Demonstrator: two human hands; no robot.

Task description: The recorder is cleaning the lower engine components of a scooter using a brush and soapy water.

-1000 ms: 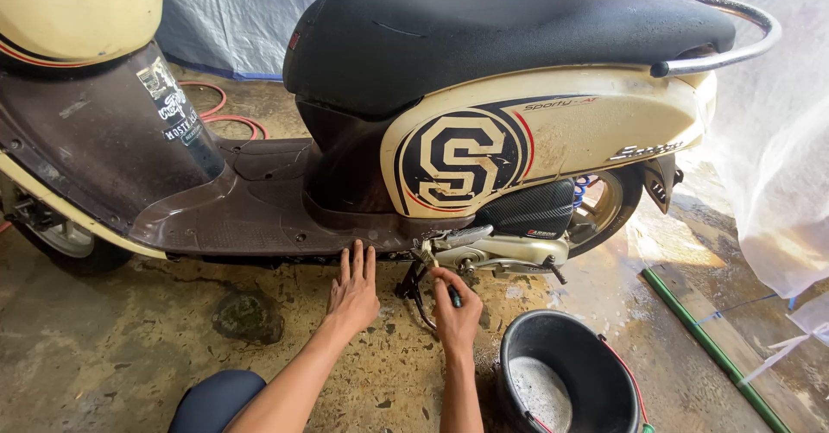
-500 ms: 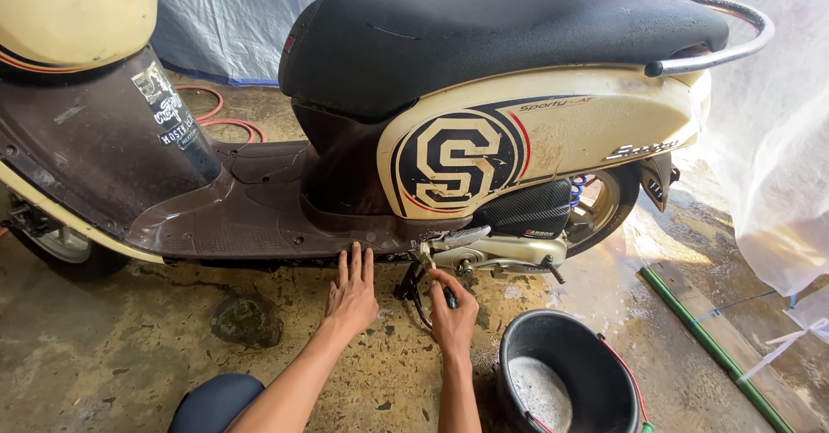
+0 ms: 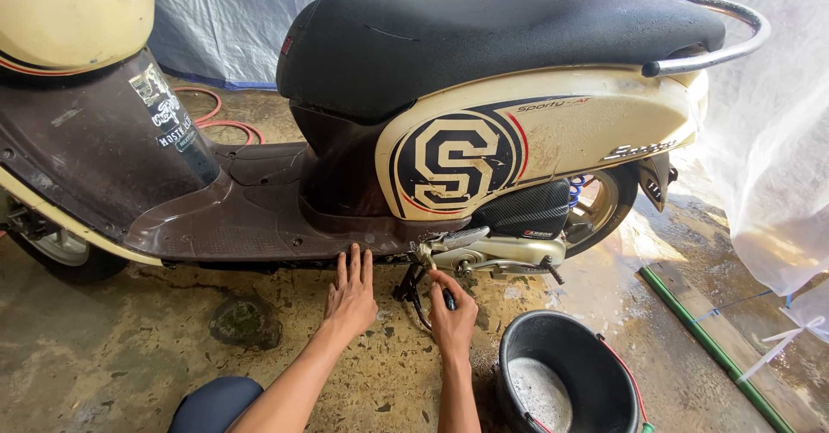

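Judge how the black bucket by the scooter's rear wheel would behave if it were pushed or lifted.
The black bucket looks like thin plastic, so probably light and slightly flexible. It seems to hold foamy liquid at the bottom, which could slosh if shoved. Its wide body on the rough concrete floor suggests it would scrape rather than tip.

Surroundings — concrete floor, sheeting, bucket, hose.

Floor [image 3: 104, 347] in front of me is stained, pitted concrete, with one dark round patch [image 3: 246, 321] set in it. At my lower right stands a black bucket [image 3: 561, 381] holding a little pale, foamy liquid. Further right a wooden plank [image 3: 734, 347] with a green edge lies at a slant on the wet floor. Translucent plastic sheeting [image 3: 768, 148] hangs along the right side; a grey-blue tarp [image 3: 224, 27] closes off the back. On the floor at the foot of the tarp — loops of red hose [image 3: 216, 122]. My knee [image 3: 216, 403], in dark blue cloth, shows at the bottom edge.
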